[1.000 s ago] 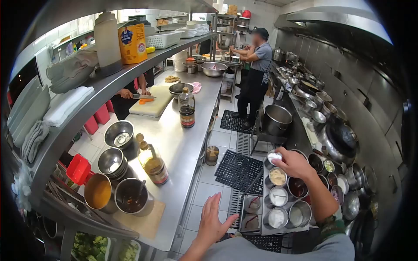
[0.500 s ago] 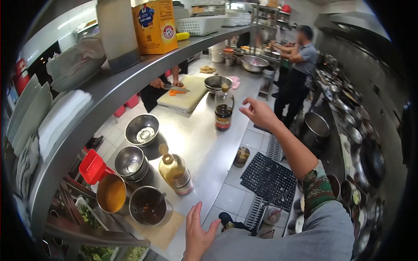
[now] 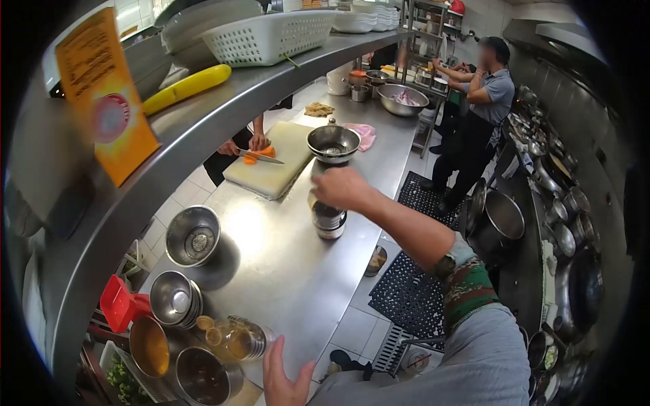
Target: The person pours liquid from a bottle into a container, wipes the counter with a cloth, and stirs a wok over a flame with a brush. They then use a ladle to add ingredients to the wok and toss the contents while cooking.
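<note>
My right hand (image 3: pixel 342 189) is closed at the upper part of a bottle of dark sauce (image 3: pixel 329 222) that stands on the steel table (image 3: pixel 291 271). The hand hides the bottle's neck, and the fingers are partly blurred. Low in the view, my left hand (image 3: pixel 287 379) is open, thumb and fingers apart, holding nothing. Just left of it is a bottle of yellowish oil (image 3: pixel 240 338) with a pourer top. A metal bowl (image 3: pixel 334 143) sits beyond the sauce bottle.
A co-worker's hands (image 3: pixel 254 143) hold a knife (image 3: pixel 264 157) at orange pieces on a cutting board (image 3: pixel 271 172). Several metal bowls (image 3: pixel 193 237) and pots (image 3: pixel 149 345) line the left side. A steel shelf (image 3: pixel 203 122) overhangs the table. Another person (image 3: pixel 477 101) stands by the stove.
My right hand has come down and left, from beside the sauce bottle onto its upper part. The view has shifted forward. My left hand stays open.
</note>
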A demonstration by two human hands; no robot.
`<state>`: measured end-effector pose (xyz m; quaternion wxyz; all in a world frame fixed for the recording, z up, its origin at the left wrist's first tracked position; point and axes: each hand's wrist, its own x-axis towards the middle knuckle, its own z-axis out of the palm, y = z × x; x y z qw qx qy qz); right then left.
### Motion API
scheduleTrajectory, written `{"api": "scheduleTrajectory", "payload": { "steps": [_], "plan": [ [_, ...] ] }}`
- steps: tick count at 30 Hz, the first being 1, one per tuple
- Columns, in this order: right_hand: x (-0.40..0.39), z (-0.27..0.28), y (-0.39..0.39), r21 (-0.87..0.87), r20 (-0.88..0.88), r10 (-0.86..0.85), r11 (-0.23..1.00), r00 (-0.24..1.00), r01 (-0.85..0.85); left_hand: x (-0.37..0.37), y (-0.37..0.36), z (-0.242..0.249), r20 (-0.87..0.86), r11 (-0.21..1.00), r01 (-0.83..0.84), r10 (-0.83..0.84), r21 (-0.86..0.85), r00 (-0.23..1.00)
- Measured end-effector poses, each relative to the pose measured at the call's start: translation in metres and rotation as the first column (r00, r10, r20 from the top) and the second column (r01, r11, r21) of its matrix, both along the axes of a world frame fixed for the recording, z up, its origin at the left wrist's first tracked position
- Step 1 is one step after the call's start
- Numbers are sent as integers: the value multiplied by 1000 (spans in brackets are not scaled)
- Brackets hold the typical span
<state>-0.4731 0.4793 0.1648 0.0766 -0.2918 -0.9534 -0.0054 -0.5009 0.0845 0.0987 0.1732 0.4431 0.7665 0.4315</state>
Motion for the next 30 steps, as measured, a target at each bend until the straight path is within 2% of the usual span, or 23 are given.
{"api": "scheduleTrajectory", "payload": {
  "steps": [2,3,5,7,8,10,15,18,23,25,26,28,30],
  "plan": [
    [3,3,-21,-1,80,161,987,984,-162,-6,15,6,39,1000,-13,13,-12,999],
    [2,-4,-24,16,99,255,966,962,-258,-12,26,8,-5,1000,12,-12,11,1000],
    [8,4,-43,-21,31,432,902,902,-431,-20,55,11,-53,999,39,-38,31,998],
    [8,-2,-57,23,-77,571,820,817,-571,-27,85,5,-83,994,67,-59,90,995],
    [8,-1,-66,-5,-98,594,802,799,-597,-29,98,0,-86,994,66,-59,82,995],
    [9,-2,-82,-55,-135,609,783,781,-620,-31,119,-10,-94,990,-35,48,137,994],
    [9,-7,-116,-72,-239,644,734,726,-675,-26,130,-34,-135,950,-129,173,283,976],
    [9,-12,-141,31,-195,634,767,748,-641,-15,109,-41,-159,951,-130,180,282,971],
    [8,-4,-150,-18,-138,658,746,741,-666,-9,107,-34,-135,943,-193,236,270,962],
    [8,3,-151,1,5,676,737,737,-676,-9,102,-32,-118,941,-196,236,277,965],
    [6,8,-147,0,6,687,727,727,-687,-10,101,-32,-142,950,-178,219,257,965],
    [5,20,-140,-143,112,720,694,685,-705,-13,94,-33,-199,967,-129,175,221,964],
    [10,27,-144,-148,110,738,675,666,-723,-24,92,-37,-191,970,-82,127,227,973]
  ]
}}
